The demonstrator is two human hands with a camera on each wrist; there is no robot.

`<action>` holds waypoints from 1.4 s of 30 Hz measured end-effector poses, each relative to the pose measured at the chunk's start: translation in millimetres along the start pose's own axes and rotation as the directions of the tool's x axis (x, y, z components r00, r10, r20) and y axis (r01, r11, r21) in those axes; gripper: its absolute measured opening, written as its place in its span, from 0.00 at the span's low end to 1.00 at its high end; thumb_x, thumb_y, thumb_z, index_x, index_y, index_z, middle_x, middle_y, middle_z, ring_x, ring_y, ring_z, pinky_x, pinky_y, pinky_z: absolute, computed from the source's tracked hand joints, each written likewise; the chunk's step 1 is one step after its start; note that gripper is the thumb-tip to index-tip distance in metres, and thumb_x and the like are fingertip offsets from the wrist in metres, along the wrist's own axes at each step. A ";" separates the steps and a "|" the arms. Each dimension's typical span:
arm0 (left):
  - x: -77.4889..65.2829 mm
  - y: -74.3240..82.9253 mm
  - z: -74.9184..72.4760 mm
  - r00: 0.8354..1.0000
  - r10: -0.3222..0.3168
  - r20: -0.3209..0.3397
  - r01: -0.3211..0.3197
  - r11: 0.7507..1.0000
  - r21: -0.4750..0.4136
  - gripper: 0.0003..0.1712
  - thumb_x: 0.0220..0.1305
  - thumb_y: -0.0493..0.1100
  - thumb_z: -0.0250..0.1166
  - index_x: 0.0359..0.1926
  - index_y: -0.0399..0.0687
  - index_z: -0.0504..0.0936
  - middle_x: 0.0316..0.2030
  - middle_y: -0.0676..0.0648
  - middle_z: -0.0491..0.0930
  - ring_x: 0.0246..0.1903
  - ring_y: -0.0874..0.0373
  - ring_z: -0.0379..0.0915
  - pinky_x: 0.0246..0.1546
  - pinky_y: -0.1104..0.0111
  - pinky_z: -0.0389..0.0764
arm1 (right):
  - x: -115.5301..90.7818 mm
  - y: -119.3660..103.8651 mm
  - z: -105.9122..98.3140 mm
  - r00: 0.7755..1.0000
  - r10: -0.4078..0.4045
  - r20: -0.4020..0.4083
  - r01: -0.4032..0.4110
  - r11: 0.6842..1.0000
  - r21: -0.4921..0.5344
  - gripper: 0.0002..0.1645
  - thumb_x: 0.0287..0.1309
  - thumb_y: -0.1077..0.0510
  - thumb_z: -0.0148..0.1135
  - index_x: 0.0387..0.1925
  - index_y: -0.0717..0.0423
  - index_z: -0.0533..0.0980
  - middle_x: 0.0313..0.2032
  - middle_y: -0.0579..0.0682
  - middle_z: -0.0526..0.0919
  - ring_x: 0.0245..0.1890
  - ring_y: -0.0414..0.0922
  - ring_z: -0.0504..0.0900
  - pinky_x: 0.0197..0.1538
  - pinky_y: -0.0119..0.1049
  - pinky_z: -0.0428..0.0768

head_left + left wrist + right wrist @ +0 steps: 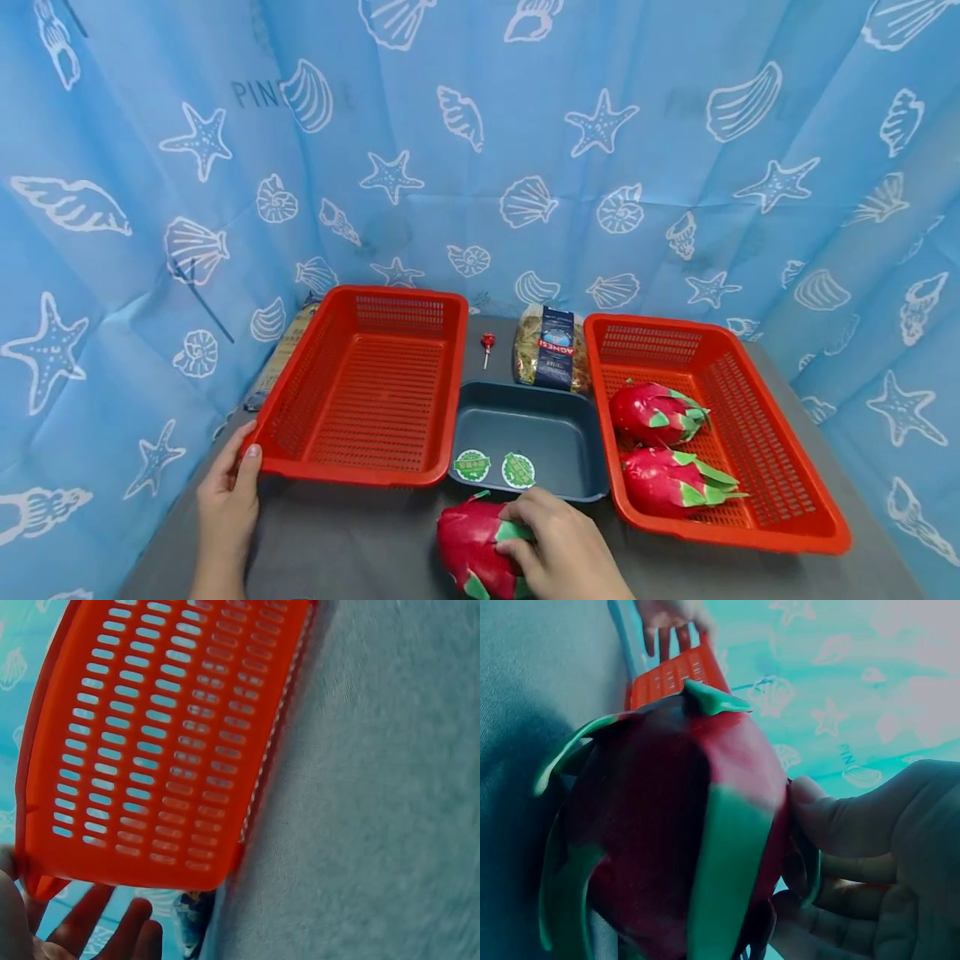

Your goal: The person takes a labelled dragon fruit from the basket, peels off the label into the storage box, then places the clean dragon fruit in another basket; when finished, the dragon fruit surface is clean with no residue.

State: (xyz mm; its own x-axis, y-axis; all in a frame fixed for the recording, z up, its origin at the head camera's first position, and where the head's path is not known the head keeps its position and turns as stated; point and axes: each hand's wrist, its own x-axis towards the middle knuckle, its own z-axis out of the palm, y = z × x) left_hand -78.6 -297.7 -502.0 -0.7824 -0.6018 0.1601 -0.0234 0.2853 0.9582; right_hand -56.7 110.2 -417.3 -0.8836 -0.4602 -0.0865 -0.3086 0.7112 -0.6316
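My right hand (558, 546) grips a red dragon fruit (472, 546) with green leaf tips, in front of the dark blue tray. In the right wrist view, the thumb and fingers of the right hand (870, 870) hold the dragon fruit (652, 825) at its leafy side. At the near left corner of the left red basket (352, 475), my left hand (228, 492) holds the rim. The left wrist view shows the thumb of the left hand (75, 930) at the corner of the basket (142, 750), with fingers below the rim. Nothing lies inside that basket.
Two dragon fruits (660, 412) lie in the right red basket (802, 533). Between the baskets stands a dark blue tray (532, 425) with two green round stickers. Behind it are a pasta bag (551, 346) and a red lollipop (487, 342). Another package (288, 350) lies left of the left basket.
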 end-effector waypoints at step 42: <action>-140.0 65.0 122.0 0.332 0.707 0.625 -0.801 0.561 -0.209 0.23 0.61 0.46 0.72 0.58 0.58 0.84 0.57 0.59 0.77 0.57 0.61 0.70 0.54 0.56 0.78 | -9.6 34.1 1.0 0.997 0.025 -0.079 -0.011 0.986 0.168 0.20 0.67 0.36 0.62 0.52 0.40 0.80 0.49 0.36 0.77 0.49 0.40 0.77 0.54 0.41 0.82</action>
State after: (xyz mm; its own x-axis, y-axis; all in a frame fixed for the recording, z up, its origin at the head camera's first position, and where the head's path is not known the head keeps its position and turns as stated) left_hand -46.5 -103.9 -491.1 -0.6653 0.4676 0.5820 0.7434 0.4864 0.4591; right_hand -58.4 138.4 -438.7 -0.9160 -0.3990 -0.0413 -0.2351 0.6174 -0.7507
